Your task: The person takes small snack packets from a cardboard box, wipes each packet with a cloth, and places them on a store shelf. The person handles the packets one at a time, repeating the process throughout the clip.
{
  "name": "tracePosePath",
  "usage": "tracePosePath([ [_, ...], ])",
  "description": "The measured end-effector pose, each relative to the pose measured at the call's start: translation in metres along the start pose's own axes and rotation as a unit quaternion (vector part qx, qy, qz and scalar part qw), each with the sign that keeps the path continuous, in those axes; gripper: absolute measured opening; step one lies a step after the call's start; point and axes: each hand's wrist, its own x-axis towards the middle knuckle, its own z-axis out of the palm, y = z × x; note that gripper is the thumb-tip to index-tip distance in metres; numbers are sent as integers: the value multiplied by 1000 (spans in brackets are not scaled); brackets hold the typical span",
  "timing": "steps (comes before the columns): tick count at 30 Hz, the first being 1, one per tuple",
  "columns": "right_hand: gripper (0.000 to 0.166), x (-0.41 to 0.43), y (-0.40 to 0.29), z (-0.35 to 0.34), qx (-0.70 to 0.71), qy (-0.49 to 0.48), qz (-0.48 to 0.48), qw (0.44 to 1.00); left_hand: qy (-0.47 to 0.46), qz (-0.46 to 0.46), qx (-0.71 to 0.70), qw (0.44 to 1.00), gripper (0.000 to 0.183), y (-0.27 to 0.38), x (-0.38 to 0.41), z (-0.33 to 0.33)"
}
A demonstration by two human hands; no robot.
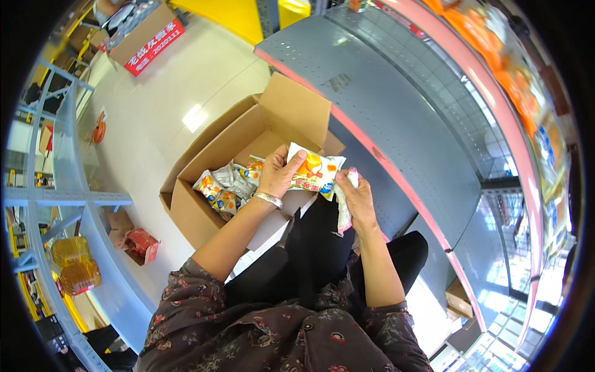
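My left hand [278,173], with a silver bangle at the wrist, pinches a white and orange printed snack packet [312,168] between thumb and fingers. My right hand [357,197] is at the packet's right end and grips a crumpled white cloth [343,211] that hangs down from it; whether its fingertips also touch the packet cannot be told. Below and left of my hands stands an open cardboard box [197,204], its flaps up. Several similar packets [226,202] lie in its near left part, some with the printed side showing, some with the silvery side.
A grey metal shelf [390,107] with a pink front edge runs along the right, with packaged goods [506,79] above. At the left are a blue shelf rack [83,204], oil bottles [76,267] and a red carton [141,246]. A box of bottles [144,37] stands at the upper left.
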Motion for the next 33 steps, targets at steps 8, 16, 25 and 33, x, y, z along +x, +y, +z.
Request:
tracePosePath([
  [8,13,-68,-37,-54,5,13,-24,1000,-174,-318,-191,912,38,31,-39,89],
  [16,16,-104,-57,-78,9,256,-221,941,-178,-262,-170,933,44,-14,-66,131],
  [25,49,-86,-9,-48,-541,254,-274,753,-173,-320,-214,906,63,-37,-85,137],
  [33,52,-76,-6,-79,-309,249,-187,899,-224,-248,-168,927,71,-28,-90,147],
])
